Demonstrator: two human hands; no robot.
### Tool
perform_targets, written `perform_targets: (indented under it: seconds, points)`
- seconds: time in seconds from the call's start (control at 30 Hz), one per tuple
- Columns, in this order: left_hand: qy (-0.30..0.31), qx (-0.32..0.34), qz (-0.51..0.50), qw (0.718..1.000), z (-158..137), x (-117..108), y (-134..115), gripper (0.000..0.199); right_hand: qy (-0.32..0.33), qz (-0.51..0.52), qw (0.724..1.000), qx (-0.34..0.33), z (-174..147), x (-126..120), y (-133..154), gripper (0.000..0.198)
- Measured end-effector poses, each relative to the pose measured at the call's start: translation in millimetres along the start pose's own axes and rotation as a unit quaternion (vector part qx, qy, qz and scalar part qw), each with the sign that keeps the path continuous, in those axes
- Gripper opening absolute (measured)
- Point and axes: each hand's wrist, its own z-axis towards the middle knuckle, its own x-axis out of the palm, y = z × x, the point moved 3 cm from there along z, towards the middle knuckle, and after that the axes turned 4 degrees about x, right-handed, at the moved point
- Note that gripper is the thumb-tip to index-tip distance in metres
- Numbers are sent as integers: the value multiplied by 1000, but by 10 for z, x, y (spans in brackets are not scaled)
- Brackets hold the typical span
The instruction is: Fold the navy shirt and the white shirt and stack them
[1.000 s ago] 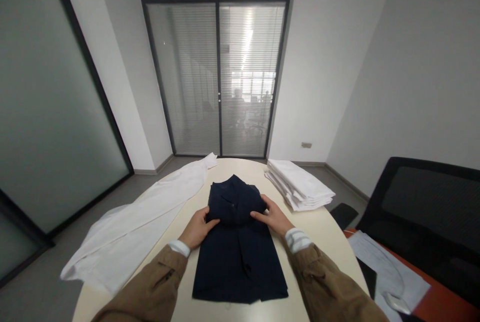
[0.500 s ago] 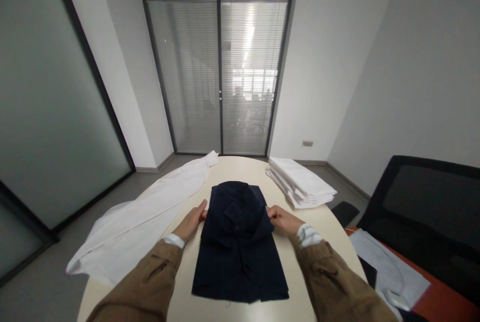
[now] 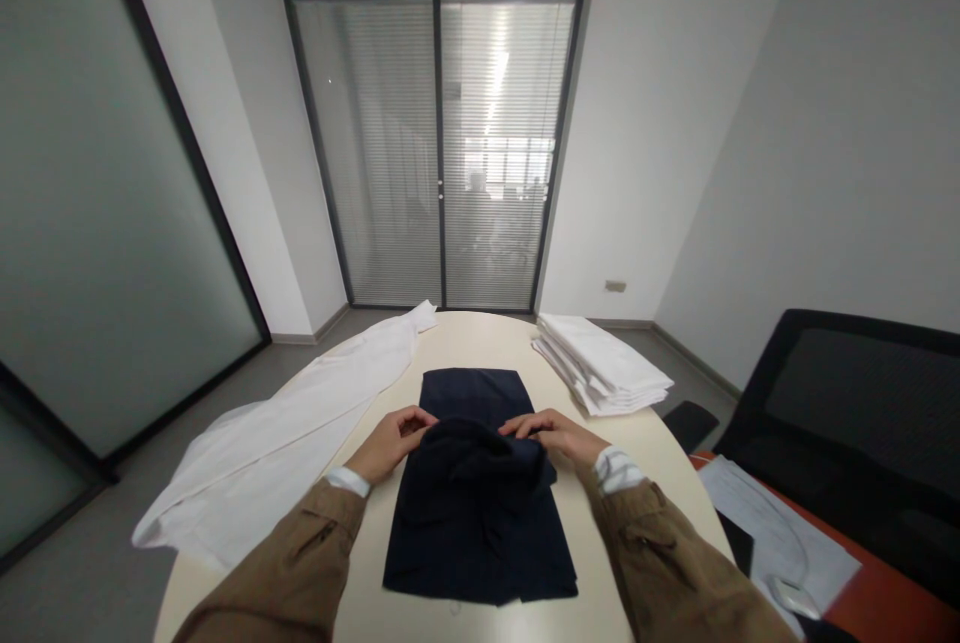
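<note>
A navy shirt [image 3: 480, 543], folded into a long narrow shape, lies on the table in front of me. Its collar part [image 3: 469, 443] is bunched up in the middle, above a flat far section [image 3: 474, 389]. My left hand [image 3: 390, 438] is closed on the left side of that bunched cloth, thumb and fingers pinching it. On the opposite side my right hand [image 3: 556, 435] grips the cloth, its fingers curled over the top edge. Some fingertips are hidden in the dark fabric.
A white shirt [image 3: 285, 443] is spread along the table's left side. Folded white cloths [image 3: 604, 363] are stacked at the far right of the round table [image 3: 465, 328]. A black mesh chair [image 3: 847, 433] with papers [image 3: 772, 523] on its red seat stands to the right.
The bunched collar part has come toward me, baring the flat far section of the navy shirt. Both hands have moved inward from the shirt's sides onto the bunched cloth.
</note>
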Motion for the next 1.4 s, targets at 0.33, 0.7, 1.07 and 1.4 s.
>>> perform_targets:
  seconds: [0.33, 0.7, 1.07, 1.4]
  points:
    - [-104, -135, 270, 948, -101, -72, 120, 41, -287, -164, 934, 133, 51, -252, -289, 50]
    - [-119, -71, 237, 962, -74, 28, 191, 23, -271, -246, 928, 68, 123, -168, -260, 27]
    - [-66, -145, 207, 965, -136, 81, 151, 48, -305, -263, 895, 193, 11, -224, -157, 60]
    - [-49, -138, 28, 989, -91, 85, 257, 67, -80, -84, 973, 198, 29, -43, -144, 66]
